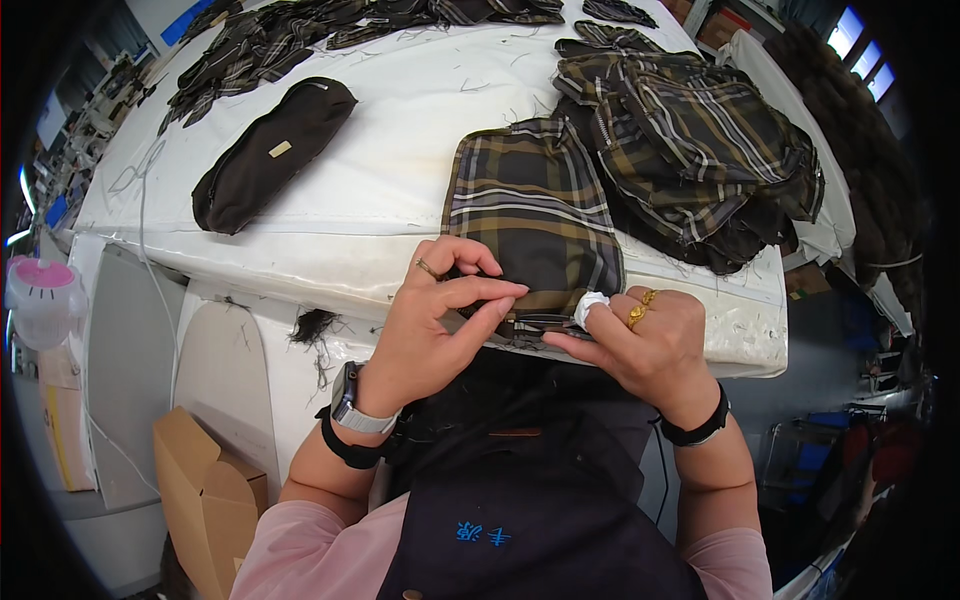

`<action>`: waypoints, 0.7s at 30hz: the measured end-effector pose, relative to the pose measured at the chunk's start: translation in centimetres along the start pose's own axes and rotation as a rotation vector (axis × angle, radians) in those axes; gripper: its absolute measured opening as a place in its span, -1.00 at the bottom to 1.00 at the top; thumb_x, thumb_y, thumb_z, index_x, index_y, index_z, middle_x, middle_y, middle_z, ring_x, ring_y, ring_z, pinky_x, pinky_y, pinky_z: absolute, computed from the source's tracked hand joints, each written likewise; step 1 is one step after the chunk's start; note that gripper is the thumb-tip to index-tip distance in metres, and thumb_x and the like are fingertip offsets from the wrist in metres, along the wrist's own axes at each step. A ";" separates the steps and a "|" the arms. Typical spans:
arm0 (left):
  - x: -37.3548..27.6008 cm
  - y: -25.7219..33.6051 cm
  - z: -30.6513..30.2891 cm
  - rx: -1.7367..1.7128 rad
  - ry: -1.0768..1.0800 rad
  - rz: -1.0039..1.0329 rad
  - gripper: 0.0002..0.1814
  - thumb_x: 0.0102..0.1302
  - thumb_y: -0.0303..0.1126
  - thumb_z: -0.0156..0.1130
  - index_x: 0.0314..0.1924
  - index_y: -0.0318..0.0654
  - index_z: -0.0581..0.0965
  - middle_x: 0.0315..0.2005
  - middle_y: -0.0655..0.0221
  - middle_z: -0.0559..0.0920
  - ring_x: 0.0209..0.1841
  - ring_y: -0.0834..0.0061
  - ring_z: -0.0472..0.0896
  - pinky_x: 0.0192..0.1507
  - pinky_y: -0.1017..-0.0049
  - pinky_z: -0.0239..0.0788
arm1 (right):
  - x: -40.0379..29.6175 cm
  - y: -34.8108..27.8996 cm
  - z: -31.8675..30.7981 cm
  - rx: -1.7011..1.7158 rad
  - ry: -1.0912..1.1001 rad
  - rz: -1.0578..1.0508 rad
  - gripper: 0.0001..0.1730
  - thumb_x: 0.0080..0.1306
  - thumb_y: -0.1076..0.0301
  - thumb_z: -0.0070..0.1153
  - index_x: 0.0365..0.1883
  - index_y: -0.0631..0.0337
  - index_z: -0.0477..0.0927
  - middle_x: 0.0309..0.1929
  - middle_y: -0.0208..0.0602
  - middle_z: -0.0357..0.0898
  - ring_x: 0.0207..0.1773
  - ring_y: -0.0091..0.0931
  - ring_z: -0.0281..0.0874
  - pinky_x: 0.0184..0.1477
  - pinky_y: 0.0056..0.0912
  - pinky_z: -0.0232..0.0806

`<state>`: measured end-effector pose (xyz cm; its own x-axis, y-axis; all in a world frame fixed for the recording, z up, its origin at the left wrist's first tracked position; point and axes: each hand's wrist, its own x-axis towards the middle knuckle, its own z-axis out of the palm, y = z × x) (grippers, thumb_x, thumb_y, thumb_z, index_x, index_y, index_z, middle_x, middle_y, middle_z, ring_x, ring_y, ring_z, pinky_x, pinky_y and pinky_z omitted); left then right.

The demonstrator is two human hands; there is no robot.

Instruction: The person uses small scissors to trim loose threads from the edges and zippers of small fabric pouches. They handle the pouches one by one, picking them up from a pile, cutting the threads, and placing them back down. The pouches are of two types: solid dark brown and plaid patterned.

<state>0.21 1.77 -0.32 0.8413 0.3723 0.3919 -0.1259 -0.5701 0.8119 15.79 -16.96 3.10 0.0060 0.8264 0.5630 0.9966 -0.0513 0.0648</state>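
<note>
A plaid fabric piece with a zipper along its near edge lies at the table's front edge. My left hand pinches the fabric's near left part between thumb and fingertips. At the near right corner my right hand, with white wrapping on one finger, holds a small metal tool against the zipper edge; the tool is mostly hidden by the fingers. To the right is a pile of plaid fabric bags with zippers. A dark zippered fabric pouch bearing a small tag lies at the left.
More plaid pieces lie along the table's far side. Loose threads are scattered over the white table cover. Below the left front edge are a dark thread clump and an open cardboard box. A white cable hangs over the left edge.
</note>
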 end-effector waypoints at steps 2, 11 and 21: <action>0.0 0.0 0.0 0.003 0.001 0.001 -0.76 0.26 -0.55 0.39 -0.09 -0.13 0.80 -0.10 0.48 0.55 -0.01 0.51 0.44 0.08 0.53 0.33 | 0.1 0.1 0.0 0.001 -0.004 -0.006 -0.51 0.21 -0.04 0.44 -0.55 0.01 0.40 -0.68 -0.51 0.21 -0.67 -0.49 0.31 -0.61 -0.37 0.12; 0.1 -0.1 0.1 -0.035 -0.001 -0.011 -0.78 0.25 -0.51 0.40 -0.11 -0.11 0.80 -0.11 0.46 0.55 -0.01 0.43 0.41 0.12 0.46 0.30 | -0.7 1.3 2.1 0.084 0.072 -0.005 -0.49 0.15 -0.11 0.49 -0.53 -0.01 0.45 -0.70 -0.54 0.16 -0.70 -0.49 0.22 -0.62 -0.36 0.07; -0.1 -0.2 0.1 -0.018 0.004 -0.004 -0.79 0.26 -0.51 0.40 -0.11 -0.13 0.79 -0.11 0.45 0.55 -0.01 0.42 0.41 0.13 0.45 0.30 | -0.5 1.2 2.2 0.076 0.076 -0.021 -0.52 0.16 -0.10 0.49 -0.51 -0.01 0.47 -0.70 -0.55 0.15 -0.69 -0.50 0.24 -0.61 -0.38 0.08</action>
<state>0.23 1.80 -0.52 0.8398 0.3771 0.3906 -0.1324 -0.5554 0.8210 17.16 -16.19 1.07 -0.0181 0.7818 0.6232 0.9998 0.0104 0.0160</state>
